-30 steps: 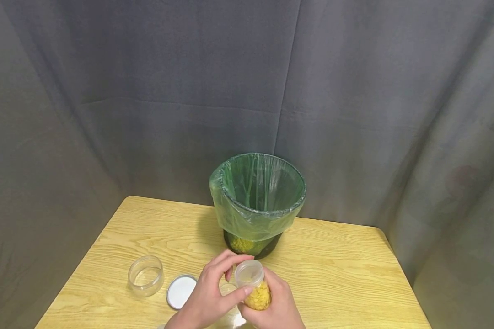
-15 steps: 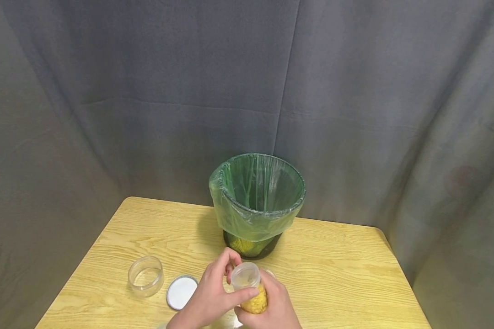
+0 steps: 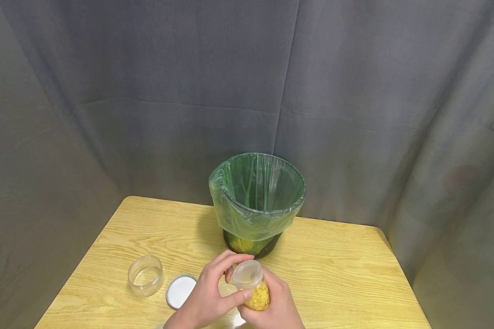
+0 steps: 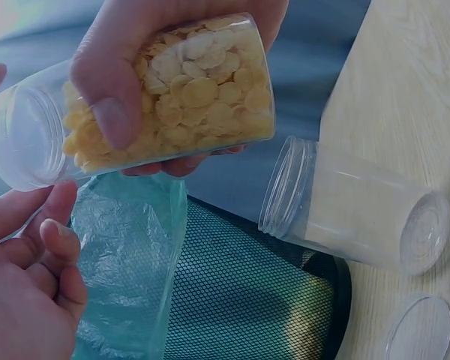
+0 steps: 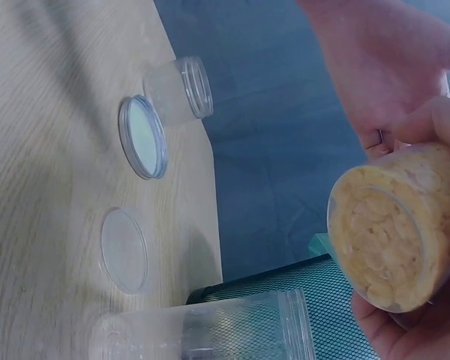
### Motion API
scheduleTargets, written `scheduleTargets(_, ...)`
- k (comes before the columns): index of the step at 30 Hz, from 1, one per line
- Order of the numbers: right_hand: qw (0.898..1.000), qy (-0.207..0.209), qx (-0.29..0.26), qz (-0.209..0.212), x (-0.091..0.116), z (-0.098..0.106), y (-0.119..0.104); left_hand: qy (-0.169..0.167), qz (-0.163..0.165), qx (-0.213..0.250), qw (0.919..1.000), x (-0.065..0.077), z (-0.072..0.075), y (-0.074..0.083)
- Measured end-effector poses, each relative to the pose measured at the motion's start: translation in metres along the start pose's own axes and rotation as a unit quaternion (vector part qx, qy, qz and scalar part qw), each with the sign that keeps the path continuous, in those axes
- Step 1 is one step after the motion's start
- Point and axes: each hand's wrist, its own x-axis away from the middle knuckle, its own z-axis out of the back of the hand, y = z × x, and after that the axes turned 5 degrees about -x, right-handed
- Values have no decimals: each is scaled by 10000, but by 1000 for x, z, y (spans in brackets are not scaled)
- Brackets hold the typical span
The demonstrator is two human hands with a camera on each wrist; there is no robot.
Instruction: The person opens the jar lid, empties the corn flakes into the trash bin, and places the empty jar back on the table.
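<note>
My right hand (image 3: 276,304) grips a clear plastic jar (image 4: 202,94) of yellow flakes, its thumb lying across the jar's side in the left wrist view. A translucent screw lid (image 3: 248,274) sits on the jar's mouth, tilted up toward the head camera. My left hand (image 3: 206,292) pinches this lid, thumb on the near side and index finger across the far side; its other fingers curl in below. From the right wrist, the jar's round base shows, packed with flakes. Both hands are over the table's front part.
A mesh bin (image 4: 240,285) with a green liner (image 3: 257,224) stands behind the hands on the wooden table (image 3: 341,269). Left lie a short clear jar (image 3: 146,290) and a white, silver-rimmed lid (image 3: 182,291). A taller clear jar (image 4: 360,206) and a clear disc (image 5: 125,250) are near the hands.
Half a second ago my left index finger was bent back off the lid; now it reaches across it again. The jar dipped slightly left and came back. The bin and table things stay put.
</note>
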Motion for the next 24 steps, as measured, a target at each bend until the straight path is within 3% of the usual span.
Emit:
scheduleTargets(6,9995,-124,69,-291,8,-5,20,92,322,49,9994,-2,2,8)
scheduleTargets(12,9997,-101,-148,-183,2,-2,-2,169,791,111,9967,-8,8,29)
scheduleTargets(16,9998,-98,-164,-114,-2,0,-9,90,997,209,9948,-7,6,27)
scheduleTargets(20,9997,-149,-84,-179,4,-4,6,-78,923,239,9954,-3,2,11)
scheduleTargets(24,9995,-176,-37,-246,10,-7,24,-165,457,51,9988,0,1,0)
